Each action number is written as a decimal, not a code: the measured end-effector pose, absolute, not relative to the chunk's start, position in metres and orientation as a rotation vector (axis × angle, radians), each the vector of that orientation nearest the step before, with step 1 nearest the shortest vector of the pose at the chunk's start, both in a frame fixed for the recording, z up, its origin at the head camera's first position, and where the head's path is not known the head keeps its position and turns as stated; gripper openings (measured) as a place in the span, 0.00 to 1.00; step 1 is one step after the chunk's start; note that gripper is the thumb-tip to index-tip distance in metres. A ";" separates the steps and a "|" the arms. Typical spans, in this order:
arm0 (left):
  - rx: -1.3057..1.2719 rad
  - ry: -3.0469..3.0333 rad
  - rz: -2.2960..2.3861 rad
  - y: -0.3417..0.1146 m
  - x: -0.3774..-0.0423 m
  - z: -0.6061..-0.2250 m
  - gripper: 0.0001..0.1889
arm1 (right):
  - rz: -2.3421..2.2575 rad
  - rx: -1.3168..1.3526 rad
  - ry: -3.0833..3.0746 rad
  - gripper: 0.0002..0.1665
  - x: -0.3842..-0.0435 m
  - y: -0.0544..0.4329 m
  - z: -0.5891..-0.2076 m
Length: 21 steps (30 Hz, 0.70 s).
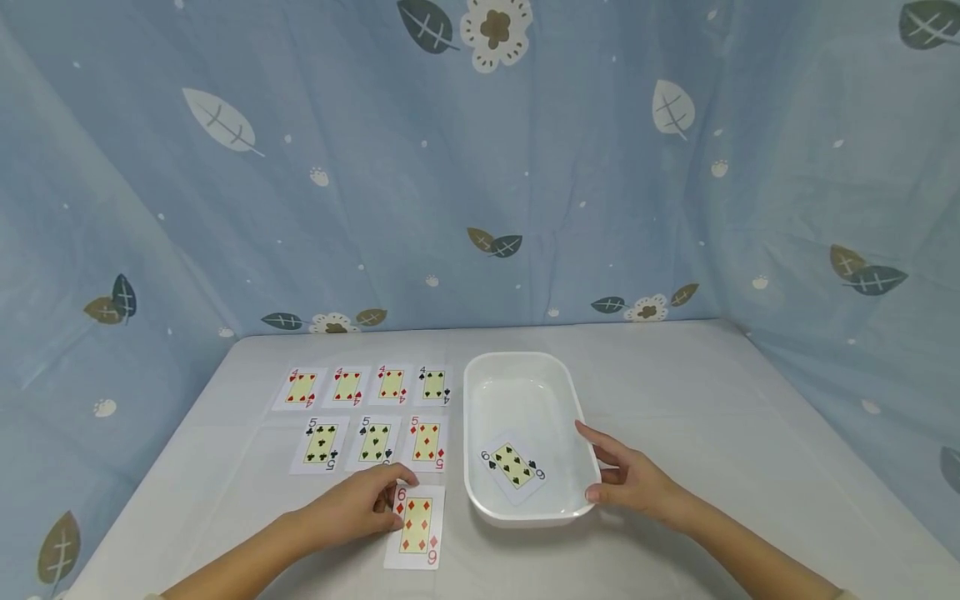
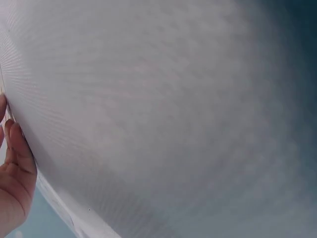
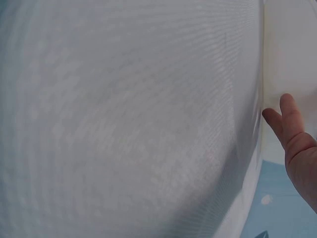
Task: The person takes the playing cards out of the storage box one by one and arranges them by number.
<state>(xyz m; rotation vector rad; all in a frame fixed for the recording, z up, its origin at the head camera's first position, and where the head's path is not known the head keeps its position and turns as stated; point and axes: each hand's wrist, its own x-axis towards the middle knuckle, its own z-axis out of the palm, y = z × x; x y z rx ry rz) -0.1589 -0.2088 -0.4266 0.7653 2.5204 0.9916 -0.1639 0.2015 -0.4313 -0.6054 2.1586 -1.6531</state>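
Observation:
Thumb and bent fingers of my left hand point(image 1: 363, 502) pinch the left edge of a six of diamonds point(image 1: 416, 527), face up near the front of the table. In the left wrist view, that hand point(image 2: 17, 173) shows only at the left edge. A white tray point(image 1: 525, 521) stands right of the cards, holding a six of spades point(image 1: 513, 468) lying askew. Against the tray's right side rests my right hand point(image 1: 630, 477), index finger and thumb touching the rim. The right wrist view shows this hand point(image 3: 297, 141) with extended fingers at the pale wall.
A row of fours, from the four of hearts point(image 1: 302, 388) to the four of spades point(image 1: 433, 385), lies at the back left. Below it lie the five of clubs point(image 1: 320, 444), five of spades point(image 1: 374, 443) and five of diamonds point(image 1: 427, 443). Blue patterned cloth point(image 1: 420, 183) hangs behind the table.

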 end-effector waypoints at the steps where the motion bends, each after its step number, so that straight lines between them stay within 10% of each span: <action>1: 0.757 2.515 0.996 -0.209 -0.159 -0.427 0.22 | -1.652 -0.605 2.162 0.51 -0.164 0.201 -0.431; 21: 0.777 2.473 0.962 -0.213 -0.169 -0.421 0.19 | -1.674 -0.599 2.126 0.51 -0.164 0.203 -0.433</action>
